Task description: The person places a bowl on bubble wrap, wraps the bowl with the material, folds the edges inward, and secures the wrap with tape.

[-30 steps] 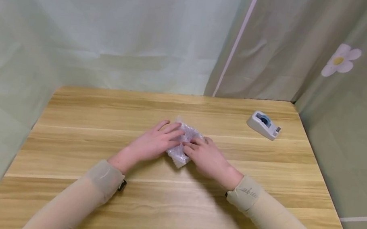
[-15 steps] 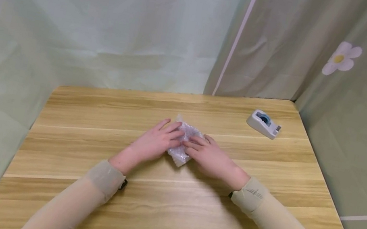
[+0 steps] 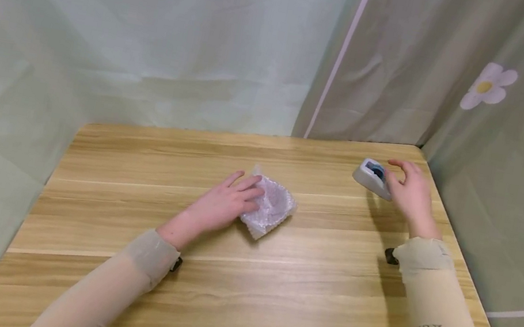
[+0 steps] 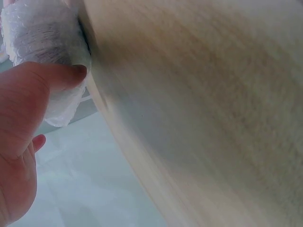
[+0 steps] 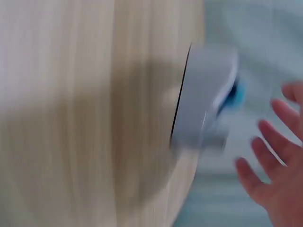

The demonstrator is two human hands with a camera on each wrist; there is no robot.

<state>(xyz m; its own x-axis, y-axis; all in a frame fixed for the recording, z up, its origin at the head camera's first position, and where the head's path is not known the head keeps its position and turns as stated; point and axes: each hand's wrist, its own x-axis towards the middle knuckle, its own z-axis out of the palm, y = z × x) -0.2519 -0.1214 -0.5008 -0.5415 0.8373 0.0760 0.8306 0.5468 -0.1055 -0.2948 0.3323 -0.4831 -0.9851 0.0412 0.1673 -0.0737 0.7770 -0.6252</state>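
Observation:
A small bubble-wrap package (image 3: 276, 204) lies near the middle of the wooden table. My left hand (image 3: 220, 203) holds its left side, fingers spread over the top. In the left wrist view the thumb (image 4: 61, 75) presses against the side of the bubble wrap (image 4: 45, 28); the other fingers are mostly hidden. At the back right stands a grey tape dispenser (image 3: 370, 181) with a blue-cored roll. My right hand (image 3: 412, 193) is over its right end, covering the cutter end in the head view. The right wrist view shows the fingers spread beside the dispenser (image 5: 203, 94), with a gap between.
The wooden table (image 3: 266, 316) has its right edge close beyond my right hand. Pale curtains (image 3: 198, 47) hang behind the table and along both sides, with a flower print (image 3: 488, 87) on the right one.
My right hand has left the bubble-wrap package and moved right and away from me to the tape dispenser. The left hand has stayed on the package, whose right side now shows.

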